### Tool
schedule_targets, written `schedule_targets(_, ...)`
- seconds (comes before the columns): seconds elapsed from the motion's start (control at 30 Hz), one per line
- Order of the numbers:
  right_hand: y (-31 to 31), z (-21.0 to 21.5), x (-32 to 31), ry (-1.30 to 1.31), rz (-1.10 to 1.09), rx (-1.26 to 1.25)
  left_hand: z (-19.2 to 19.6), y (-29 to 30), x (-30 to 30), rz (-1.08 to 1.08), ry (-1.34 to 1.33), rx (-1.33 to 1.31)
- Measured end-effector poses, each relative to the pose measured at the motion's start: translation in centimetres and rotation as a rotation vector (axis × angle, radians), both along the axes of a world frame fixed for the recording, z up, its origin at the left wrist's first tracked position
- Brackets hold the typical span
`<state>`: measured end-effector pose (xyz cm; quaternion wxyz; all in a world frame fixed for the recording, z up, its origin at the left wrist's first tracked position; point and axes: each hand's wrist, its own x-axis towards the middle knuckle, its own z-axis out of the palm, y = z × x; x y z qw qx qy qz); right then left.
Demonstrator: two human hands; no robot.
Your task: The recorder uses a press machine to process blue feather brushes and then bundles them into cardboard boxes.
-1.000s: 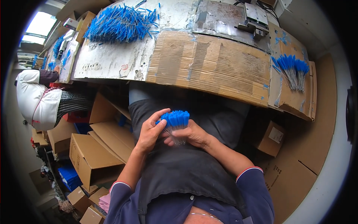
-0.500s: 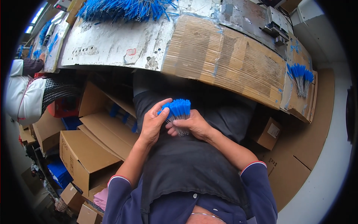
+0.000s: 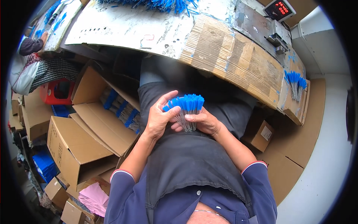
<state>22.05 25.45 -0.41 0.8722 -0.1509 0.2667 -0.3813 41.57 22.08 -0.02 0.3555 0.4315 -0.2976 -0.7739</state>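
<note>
A bundle of small blue-bristled tube brushes [image 3: 191,102] with thin twisted-wire stems is held above my lap, bristles up. My left hand [image 3: 161,115] grips its left side, thumb across the front of the brushes and index finger stretched out behind. On the other side my right hand [image 3: 207,121] wraps round the bundle, its thumb pressed over the wire stems. A few brushes on the left lean outward from the rest. The wire ends hang below the thumbs; most of the fingers behind the bundle are hidden.
Ahead, a worn white workbench [image 3: 123,35] carries a heap of blue brushes [image 3: 156,3] and a cardboard sheet [image 3: 227,56]. Another brush bunch [image 3: 295,84] lies at the right. An open carton [image 3: 80,142] stands left, near a red stool [image 3: 56,91]. A co-worker [image 3: 30,71] sits far left.
The bundle has fanned wider between my hands, with some brushes tilting left. The view has shifted, bringing a red-digit display into sight at the upper right.
</note>
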Motion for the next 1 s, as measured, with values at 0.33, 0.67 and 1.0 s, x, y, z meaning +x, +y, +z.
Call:
schedule_targets(0.33,0.6,-1.1,0.2,0.156,0.078,0.028,-0.5,0.6,-0.6,-0.034,0.068,0.086)
schedule_targets(0.67,0.3,-0.1,0.1,0.015,-0.005,-0.003,0.1,0.1,0.3,-0.072,0.172,0.091)
schedule_targets(1.0,1.3,-0.6,0.3,0.206,-0.127,0.022,-0.9,1.2,-0.4,0.027,0.012,0.038)
